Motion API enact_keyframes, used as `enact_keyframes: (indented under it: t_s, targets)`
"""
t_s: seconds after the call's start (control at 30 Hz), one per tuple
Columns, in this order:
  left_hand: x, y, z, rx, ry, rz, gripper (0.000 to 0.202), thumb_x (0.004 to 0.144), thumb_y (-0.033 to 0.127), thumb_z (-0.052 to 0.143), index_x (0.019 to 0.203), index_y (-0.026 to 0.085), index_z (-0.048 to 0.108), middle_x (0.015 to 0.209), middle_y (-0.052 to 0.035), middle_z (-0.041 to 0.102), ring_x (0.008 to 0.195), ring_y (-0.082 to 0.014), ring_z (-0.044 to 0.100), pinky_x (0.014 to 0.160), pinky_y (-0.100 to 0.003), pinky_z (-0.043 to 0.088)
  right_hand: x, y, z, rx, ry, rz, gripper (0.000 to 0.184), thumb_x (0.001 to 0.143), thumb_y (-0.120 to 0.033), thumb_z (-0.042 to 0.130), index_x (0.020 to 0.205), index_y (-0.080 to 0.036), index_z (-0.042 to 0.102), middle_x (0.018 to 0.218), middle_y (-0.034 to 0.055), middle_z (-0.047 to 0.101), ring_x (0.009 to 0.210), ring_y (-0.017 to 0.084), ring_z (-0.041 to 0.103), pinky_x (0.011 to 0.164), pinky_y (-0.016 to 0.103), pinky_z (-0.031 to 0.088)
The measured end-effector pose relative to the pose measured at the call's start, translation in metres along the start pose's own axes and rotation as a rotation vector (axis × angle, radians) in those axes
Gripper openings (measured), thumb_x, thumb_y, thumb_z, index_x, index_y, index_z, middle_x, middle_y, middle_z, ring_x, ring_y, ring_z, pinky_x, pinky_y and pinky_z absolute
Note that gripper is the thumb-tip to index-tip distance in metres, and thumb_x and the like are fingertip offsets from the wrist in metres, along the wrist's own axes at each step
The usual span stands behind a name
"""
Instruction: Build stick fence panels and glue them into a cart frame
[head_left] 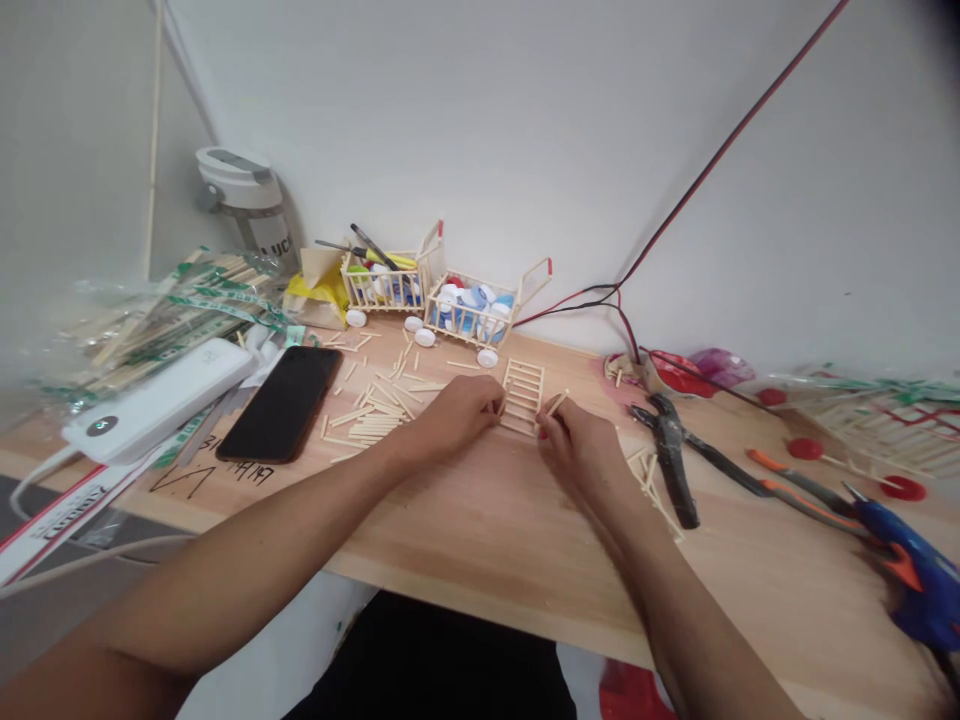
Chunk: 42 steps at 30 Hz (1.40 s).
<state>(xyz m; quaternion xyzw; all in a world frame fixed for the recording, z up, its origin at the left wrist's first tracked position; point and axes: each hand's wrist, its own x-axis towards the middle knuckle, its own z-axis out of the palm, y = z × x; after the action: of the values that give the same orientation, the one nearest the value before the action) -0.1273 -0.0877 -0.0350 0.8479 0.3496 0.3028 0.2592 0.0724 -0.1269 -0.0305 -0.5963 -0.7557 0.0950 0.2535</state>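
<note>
A small ladder-like frame of thin wooden sticks (523, 397) lies on the wooden table between my two hands. My left hand (474, 402) is closed at the frame's left side, its fingertips touching or very near that edge; whether they grip it is hard to make out. In my right hand (576, 430), just right of the frame, a short wooden stick (557, 403) is pinched between thumb and finger, its end pointing up and away. Many loose cut sticks (375, 425) lie scattered left of my left hand.
Two miniature stick carts, one with pens (384, 280) and one with bottle caps (471, 308), stand by the wall. A phone (281, 404) and a white power bank (161, 400) lie left. Right are black-handled cutters (675, 465), orange-grey pliers (806, 490) and a blue glue gun (911, 570).
</note>
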Motion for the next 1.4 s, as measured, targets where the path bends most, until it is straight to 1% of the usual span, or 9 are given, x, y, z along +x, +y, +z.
enact_keyframes:
  t_s: [0.23,0.43,0.57,0.77,1.13,1.4]
  targets:
    - [0.0002,-0.0016,0.0005,-0.008,0.006,0.007,0.012,0.074,0.003,0.055,0.07,0.014,0.057,0.072,0.0005,0.056,0.07,-0.0121,0.05,0.066,-0.023,0.036,-0.0006,-0.0014,-0.0003,-0.001,-0.012,0.034,0.018,0.085,-0.03,0.04,0.071,-0.023,0.049,0.065,0.0045,0.062,0.061,0.019,0.057,0.06,0.026,0.036]
    - [0.0001,-0.0025,0.0005,-0.023,0.006,0.014,0.013,0.073,0.003,0.054,0.07,0.014,0.057,0.071,0.0007,0.056,0.069,-0.0119,0.05,0.065,-0.023,0.036,-0.0012,-0.002,0.001,-0.028,0.005,0.04,0.019,0.086,-0.031,0.04,0.071,-0.023,0.05,0.064,0.0048,0.062,0.06,0.019,0.055,0.059,0.026,0.035]
    - [0.0007,-0.0015,-0.0004,-0.02,-0.006,0.006,0.014,0.073,0.002,0.054,0.069,0.014,0.057,0.071,0.0003,0.056,0.07,-0.0124,0.051,0.066,-0.023,0.036,-0.0017,-0.0021,0.0019,-0.01,0.015,0.029,0.019,0.086,-0.031,0.04,0.072,-0.023,0.05,0.065,0.0049,0.062,0.061,0.019,0.056,0.06,0.026,0.036]
    - [0.0011,-0.0019,0.0001,-0.009,-0.006,0.008,0.014,0.073,0.002,0.054,0.069,0.014,0.058,0.071,0.0005,0.056,0.07,-0.0125,0.051,0.065,-0.023,0.036,-0.0016,-0.0032,0.0013,-0.016,0.004,0.058,0.018,0.085,-0.031,0.04,0.074,-0.023,0.051,0.067,0.0063,0.063,0.063,0.02,0.057,0.06,0.027,0.035]
    - [0.0015,-0.0023,0.0002,-0.008,-0.001,0.025,0.013,0.073,0.002,0.054,0.068,0.014,0.058,0.07,0.0006,0.056,0.069,-0.0118,0.05,0.065,-0.023,0.036,-0.0027,-0.0008,0.0027,-0.015,0.01,0.041,0.019,0.087,-0.03,0.04,0.074,-0.022,0.051,0.067,0.0052,0.063,0.063,0.019,0.056,0.061,0.026,0.035]
    - [0.0012,-0.003,0.0005,-0.026,0.007,0.031,0.014,0.073,0.001,0.054,0.069,0.014,0.057,0.07,0.001,0.056,0.07,-0.0115,0.05,0.065,-0.022,0.036,-0.003,-0.0019,0.0022,-0.014,0.0,0.07,0.019,0.086,-0.031,0.041,0.073,-0.022,0.051,0.067,0.0045,0.062,0.062,0.018,0.056,0.061,0.026,0.034]
